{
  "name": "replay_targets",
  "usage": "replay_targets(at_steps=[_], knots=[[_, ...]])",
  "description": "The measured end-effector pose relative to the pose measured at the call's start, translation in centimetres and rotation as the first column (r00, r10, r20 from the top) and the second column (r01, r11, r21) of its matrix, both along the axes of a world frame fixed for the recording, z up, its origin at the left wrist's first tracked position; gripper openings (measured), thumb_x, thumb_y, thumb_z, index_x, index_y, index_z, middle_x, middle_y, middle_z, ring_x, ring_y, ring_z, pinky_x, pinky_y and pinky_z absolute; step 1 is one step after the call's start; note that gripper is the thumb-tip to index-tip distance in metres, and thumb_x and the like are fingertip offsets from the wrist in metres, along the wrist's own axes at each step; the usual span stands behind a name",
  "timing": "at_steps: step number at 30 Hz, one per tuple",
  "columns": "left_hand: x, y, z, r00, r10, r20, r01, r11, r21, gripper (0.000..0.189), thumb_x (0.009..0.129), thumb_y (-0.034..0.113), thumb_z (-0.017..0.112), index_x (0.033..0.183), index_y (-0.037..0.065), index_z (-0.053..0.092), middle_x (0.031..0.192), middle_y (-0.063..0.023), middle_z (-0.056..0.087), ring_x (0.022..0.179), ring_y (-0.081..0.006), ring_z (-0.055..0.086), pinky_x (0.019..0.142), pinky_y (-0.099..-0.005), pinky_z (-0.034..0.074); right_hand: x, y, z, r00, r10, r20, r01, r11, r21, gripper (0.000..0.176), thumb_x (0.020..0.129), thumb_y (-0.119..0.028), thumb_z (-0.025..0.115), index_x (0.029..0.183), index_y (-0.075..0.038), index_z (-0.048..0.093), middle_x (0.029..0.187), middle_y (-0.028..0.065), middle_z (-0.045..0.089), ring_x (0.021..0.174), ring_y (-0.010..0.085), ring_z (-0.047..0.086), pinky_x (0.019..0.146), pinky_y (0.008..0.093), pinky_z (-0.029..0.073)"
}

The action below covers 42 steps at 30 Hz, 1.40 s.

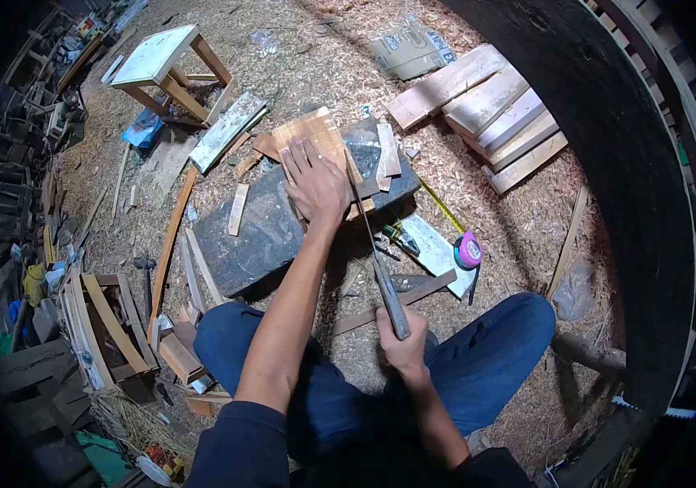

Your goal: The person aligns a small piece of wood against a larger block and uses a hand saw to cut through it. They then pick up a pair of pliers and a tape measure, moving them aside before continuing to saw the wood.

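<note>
Flat on a light wooden board (313,128) lies my left hand (315,187), its fingers stretched out and pressing down. The board rests on a dark, worn block (258,240) on the ground. My right hand (405,342) is wrapped round the grey handle of a handsaw (389,294). The saw's thin blade runs up along the board's right edge, just right of my left hand. Small wood offcuts (387,154) lie on the block to the right of the blade. A narrow strip (237,209) lies on its left part.
A pink tape measure (468,250) with its yellow tape out sits on a pale board (437,252) beyond my right knee. Stacked planks (494,106) lie at the upper right, a small stool (157,58) at the upper left. Shavings cover the ground.
</note>
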<state>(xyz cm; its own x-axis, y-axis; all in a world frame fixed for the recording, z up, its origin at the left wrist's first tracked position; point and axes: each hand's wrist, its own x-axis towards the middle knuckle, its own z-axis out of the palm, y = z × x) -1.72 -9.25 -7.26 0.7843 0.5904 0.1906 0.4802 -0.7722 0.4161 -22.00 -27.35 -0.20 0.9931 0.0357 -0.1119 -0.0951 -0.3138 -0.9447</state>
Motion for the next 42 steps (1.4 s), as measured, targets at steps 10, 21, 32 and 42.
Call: replay_targets(at_steps=[10,21,32,42], knots=[[-0.6,0.7,-0.4,0.994,-0.104,0.017,0.105,0.992,-0.069,0.052,0.096,0.024,0.041,0.144,0.007,0.036,0.154,-0.0157,0.029,0.146,-0.0364,0.021,0.109,-0.0663,0.021,3.0,2.5,-1.9,0.999,-0.040,-0.030,0.042,0.996,0.074,0.017,0.086,-0.010,0.064,0.074,0.002,0.062,0.054,0.0095,0.051,0.051,0.0137,0.054,0.050,0.0322,0.041],[-6.1,3.3,2.4,0.665,-0.636,0.391,0.713,0.697,-0.079,0.030,0.082,0.019,0.072,0.105,0.001,0.066,0.098,-0.0163,0.060,0.097,-0.0351,0.056,0.087,-0.0425,0.044,2.4,3.0,-1.3,0.994,-0.088,0.068,0.081,0.992,0.102,0.027,0.087,-0.014,0.065,0.067,0.001,0.056,0.052,0.0036,0.047,0.049,0.0109,0.044,0.047,0.0318,0.035],[-6.3,3.4,2.4,0.630,-0.665,0.402,0.762,0.629,-0.154,0.025,0.082,0.016,0.071,0.100,-0.001,0.067,0.098,-0.0167,0.060,0.095,-0.0360,0.056,0.085,-0.0421,0.045,4.6,3.8,-1.0,0.997,-0.058,0.056,0.057,0.998,0.006,0.024,0.086,-0.011,0.064,0.068,0.001,0.052,0.052,0.0055,0.041,0.049,0.0097,0.041,0.046,0.0328,0.033],[-5.9,4.0,2.4,0.634,-0.671,0.384,0.760,0.633,-0.148,0.028,0.085,0.017,0.071,0.106,0.000,0.067,0.105,-0.0160,0.061,0.097,-0.0347,0.058,0.087,-0.0403,0.045,5.0,4.6,-1.8,0.993,-0.078,0.084,0.074,0.996,0.042,0.030,0.085,-0.011,0.065,0.063,-0.001,0.049,0.050,0.0043,0.041,0.047,0.0107,0.039,0.045,0.0335,0.031]])
